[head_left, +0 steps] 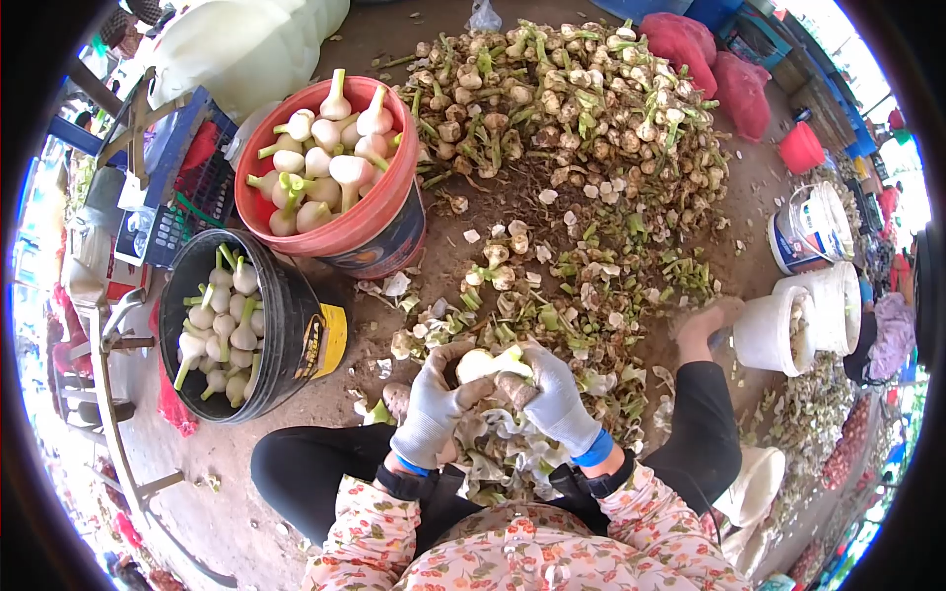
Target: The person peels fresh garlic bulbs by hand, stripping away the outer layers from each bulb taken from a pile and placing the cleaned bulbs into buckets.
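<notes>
On my feed, the garlic bulb point(479, 365) lies just below frame centre, its long axis crosswise; my left hand point(432, 409) grasps the round end, my right hand point(558, 399) the green stem point(513, 359) end, the left nearer the black bucket point(288, 345) at frame left
</notes>
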`<move>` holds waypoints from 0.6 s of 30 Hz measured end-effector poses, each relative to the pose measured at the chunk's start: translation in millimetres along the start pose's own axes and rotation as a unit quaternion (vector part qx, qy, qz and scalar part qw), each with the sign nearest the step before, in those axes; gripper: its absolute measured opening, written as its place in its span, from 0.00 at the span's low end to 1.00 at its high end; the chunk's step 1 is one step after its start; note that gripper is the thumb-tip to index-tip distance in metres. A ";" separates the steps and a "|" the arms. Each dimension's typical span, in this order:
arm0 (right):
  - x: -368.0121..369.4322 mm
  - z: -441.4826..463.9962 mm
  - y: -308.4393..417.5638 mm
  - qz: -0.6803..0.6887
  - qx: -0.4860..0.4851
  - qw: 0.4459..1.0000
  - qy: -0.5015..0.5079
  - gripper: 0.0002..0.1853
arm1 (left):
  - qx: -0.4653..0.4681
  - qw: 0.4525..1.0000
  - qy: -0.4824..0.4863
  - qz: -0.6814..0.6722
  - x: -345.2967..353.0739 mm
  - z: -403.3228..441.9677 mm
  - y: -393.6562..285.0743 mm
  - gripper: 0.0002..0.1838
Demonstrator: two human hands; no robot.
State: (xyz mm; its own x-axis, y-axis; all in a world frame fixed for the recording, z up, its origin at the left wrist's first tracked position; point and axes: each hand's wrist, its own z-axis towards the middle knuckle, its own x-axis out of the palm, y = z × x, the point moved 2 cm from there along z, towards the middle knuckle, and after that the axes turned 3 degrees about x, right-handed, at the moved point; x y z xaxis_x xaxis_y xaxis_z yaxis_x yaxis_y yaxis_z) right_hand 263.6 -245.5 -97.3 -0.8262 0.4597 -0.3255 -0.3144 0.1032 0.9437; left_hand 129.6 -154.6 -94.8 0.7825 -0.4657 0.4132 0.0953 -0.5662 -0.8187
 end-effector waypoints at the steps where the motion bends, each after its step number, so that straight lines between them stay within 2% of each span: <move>1: -1.9 -1.2 0.4 0.001 0.008 1.000 0.008 0.13 | -0.012 0.999 0.021 0.024 -8.1 2.9 2.7 0.32; 3: -5.3 -2.3 -1.3 0.035 0.002 0.999 -0.005 0.12 | -0.048 0.997 0.057 -0.013 -15.5 3.0 3.0 0.33; 6: -16.6 -6.3 1.1 0.243 0.199 0.947 0.070 0.10 | -0.072 0.989 0.101 -0.084 -16.9 3.4 7.9 0.35; 7: -18.9 -3.1 9.1 0.236 0.206 0.947 0.076 0.08 | -0.075 0.985 0.108 -0.110 -14.8 4.6 7.8 0.36; 9: -14.7 -3.7 4.1 0.217 0.189 0.957 0.029 0.08 | -0.105 0.983 0.091 -0.120 -12.8 4.1 5.8 0.38; 11: -13.9 -6.1 6.2 0.165 0.188 0.968 0.016 0.09 | 0.004 0.998 0.066 -0.020 2.7 -1.1 3.9 0.38; 12: -11.6 -7.8 5.2 0.158 0.145 0.976 0.025 0.09 | 0.057 0.997 0.051 0.030 8.1 -4.9 4.8 0.38; 13: -7.9 -12.3 2.0 0.152 0.103 0.982 0.035 0.09 | 0.036 0.998 0.048 0.019 4.6 -6.0 14.9 0.39; 14: -5.4 -15.0 1.1 0.147 0.061 0.986 0.044 0.10 | -0.027 0.994 0.091 -0.047 -2.7 -7.2 20.8 0.40; 15: -14.6 -14.6 17.5 0.359 0.275 0.886 0.101 0.11 | -0.089 0.981 0.135 -0.110 -14.2 -8.4 21.3 0.41; 16: -14.1 -14.2 15.8 0.407 0.252 0.871 0.110 0.12 | -0.149 0.957 0.178 -0.174 -19.1 -8.2 23.8 0.42; 18: -11.1 -16.6 10.4 0.498 0.206 0.832 0.129 0.15 | -0.125 0.952 0.198 -0.200 -14.7 -8.2 24.3 0.43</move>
State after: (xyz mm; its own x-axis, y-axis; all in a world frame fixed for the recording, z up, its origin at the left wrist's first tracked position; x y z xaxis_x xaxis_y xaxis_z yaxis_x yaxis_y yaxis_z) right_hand 261.7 -264.1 -84.9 -0.6705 0.2992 0.6789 0.7299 0.1016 0.6760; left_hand 115.4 -167.2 -117.6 0.4174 -0.3709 0.8296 0.1487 -0.8727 -0.4650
